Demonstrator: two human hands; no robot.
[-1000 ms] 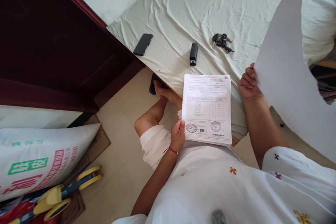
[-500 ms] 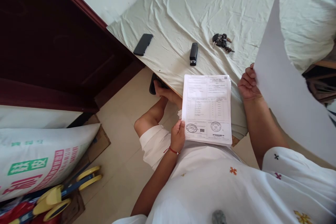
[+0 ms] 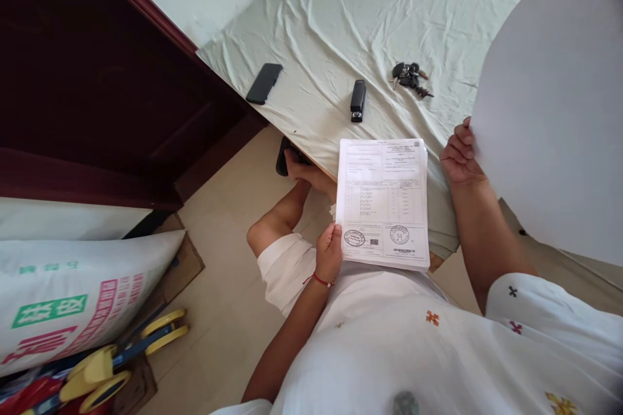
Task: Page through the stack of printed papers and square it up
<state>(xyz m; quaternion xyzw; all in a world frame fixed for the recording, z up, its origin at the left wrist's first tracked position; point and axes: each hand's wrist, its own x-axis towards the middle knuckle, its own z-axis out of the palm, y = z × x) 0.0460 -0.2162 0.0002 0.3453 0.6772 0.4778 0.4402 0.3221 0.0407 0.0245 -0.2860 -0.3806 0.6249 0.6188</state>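
A printed white sack (image 3: pixel 73 298) lies at far left, then a flat black phone (image 3: pixel 264 83) on the pale cloth (image 3: pixel 311 39). The left hand (image 3: pixel 329 251) grips the lower left edge of the stack of printed pages (image 3: pixel 382 201) over the lap, a stapler (image 3: pixel 358 100) and keys (image 3: pixel 411 78) lying beyond. At right, the right hand (image 3: pixel 460 152) pinches a raised white sheet (image 3: pixel 559 104) by its left edge.

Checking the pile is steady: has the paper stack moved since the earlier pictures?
No; against the stapler, the paper stack shows no visible shift.
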